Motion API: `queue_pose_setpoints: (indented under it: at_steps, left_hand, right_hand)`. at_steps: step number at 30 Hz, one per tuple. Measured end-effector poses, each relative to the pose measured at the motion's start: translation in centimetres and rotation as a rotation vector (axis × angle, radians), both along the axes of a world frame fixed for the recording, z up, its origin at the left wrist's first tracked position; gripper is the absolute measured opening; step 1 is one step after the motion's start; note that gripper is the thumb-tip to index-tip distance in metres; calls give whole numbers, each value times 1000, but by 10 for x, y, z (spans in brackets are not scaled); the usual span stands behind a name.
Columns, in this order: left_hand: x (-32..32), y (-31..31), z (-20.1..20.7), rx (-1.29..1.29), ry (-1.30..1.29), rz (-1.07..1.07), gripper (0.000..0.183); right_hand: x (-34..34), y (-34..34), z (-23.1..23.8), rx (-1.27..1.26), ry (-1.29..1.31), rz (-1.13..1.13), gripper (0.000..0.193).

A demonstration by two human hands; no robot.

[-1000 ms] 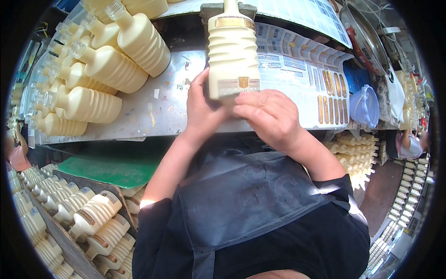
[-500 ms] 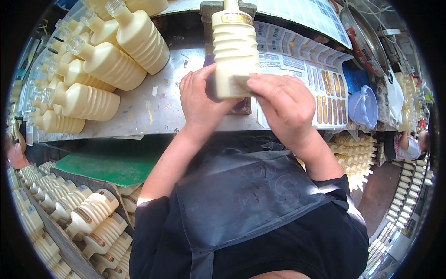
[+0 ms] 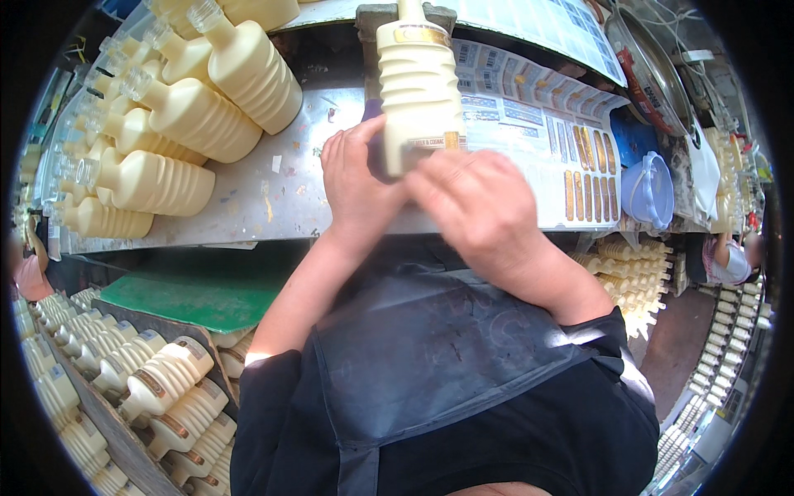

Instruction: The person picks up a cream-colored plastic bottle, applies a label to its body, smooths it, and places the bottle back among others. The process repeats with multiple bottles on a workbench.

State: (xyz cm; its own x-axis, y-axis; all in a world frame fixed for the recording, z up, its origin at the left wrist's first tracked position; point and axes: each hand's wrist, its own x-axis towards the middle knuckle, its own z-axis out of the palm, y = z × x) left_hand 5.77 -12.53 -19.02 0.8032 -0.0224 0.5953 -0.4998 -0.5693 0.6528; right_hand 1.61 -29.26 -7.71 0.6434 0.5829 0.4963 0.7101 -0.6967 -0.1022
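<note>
A cream ribbed bottle (image 3: 420,83) lies in a grey cradle (image 3: 378,15) on the metal bench, its neck pointing away from me. A gold label (image 3: 423,35) sits at its shoulder and a gold-and-brown label (image 3: 449,141) near its base. My left hand (image 3: 356,178) curls against the lower left side of the bottle, steadying it. My right hand (image 3: 480,194), somewhat blurred, is closed with its fingertips at the lower label. A small flat grey piece (image 3: 408,155) shows at those fingertips, against the bottle; its kind is unclear.
Several unlabelled cream bottles (image 3: 198,116) crowd the bench's left. Sheets of gold and silver labels (image 3: 550,178) lie right of the cradle, beside a blue bucket (image 3: 648,192). Labelled bottles (image 3: 169,372) fill a crate at lower left, near a green board (image 3: 198,285). Other people appear at both edges.
My right hand has moved left and slightly down across the bottle's base, uncovering the lower label's right end. My left hand and the bottle have hardly moved.
</note>
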Motion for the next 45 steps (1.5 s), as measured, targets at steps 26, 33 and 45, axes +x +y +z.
queue_pose_setpoints:
  at_steps: [26, 33, 45]
  left_hand:
    - [7, -8, -6, -586, 425, -181, 61]
    - [5, -4, -18, -656, 358, -286, 47]
    - [5, -9, 1, -524, 458, -164, 61]
  right_hand:
    - [12, -13, -27, 463, 559, -507, 21]
    - [12, -30, -43, 558, 631, -563, 22]
    - [8, -35, -45, 875, 626, -513, 25]
